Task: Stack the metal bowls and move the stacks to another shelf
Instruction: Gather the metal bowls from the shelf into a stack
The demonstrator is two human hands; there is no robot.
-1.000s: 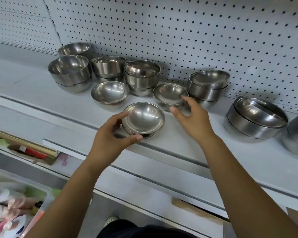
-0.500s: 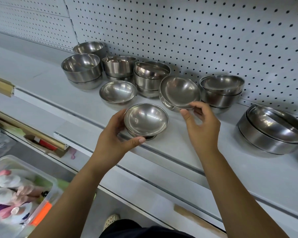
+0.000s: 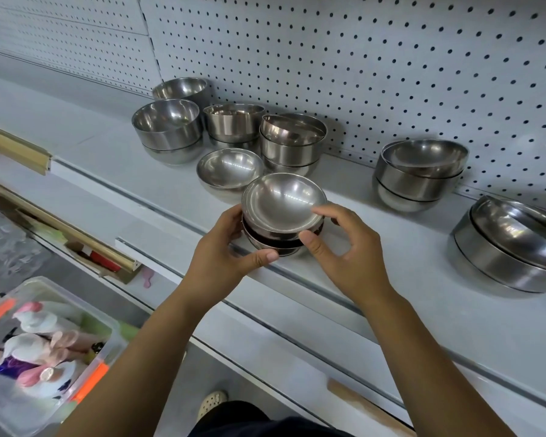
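Right at the front of the white shelf point(image 3: 397, 257), a small stack point(image 3: 275, 234) of shallow metal bowls sits just behind the lip, with both hands around it. The left hand point(image 3: 224, 250) cups the stack's left side, fingers curled behind it and the thumb pressed against the lower bowl point(image 3: 270, 246) at the front. The right hand point(image 3: 344, 247) pinches the top bowl point(image 3: 282, 201), index finger hooked over the right rim and thumb against the outer wall. The top bowl sits nested but tilted slightly towards the camera.

Just behind and to the left stands a single shallow bowl point(image 3: 230, 167), close to the top bowl's far rim; I cannot tell whether they touch. Against the pegboard point(image 3: 360, 74) stand four stacks of deeper bowls: a left stack point(image 3: 167, 130), a back bowl point(image 3: 180, 88), a middle stack point(image 3: 234, 121) and a tilted-top stack point(image 3: 292, 140). Well apart to the right sits another stack point(image 3: 421, 171), and nearer the right edge a pair of wide bowls point(image 3: 511, 244). Bare shelf surface shows between the held stack and both right-hand groups, and along the far left. Below, a clear bin point(image 3: 85, 307) of toys sits at lower left.
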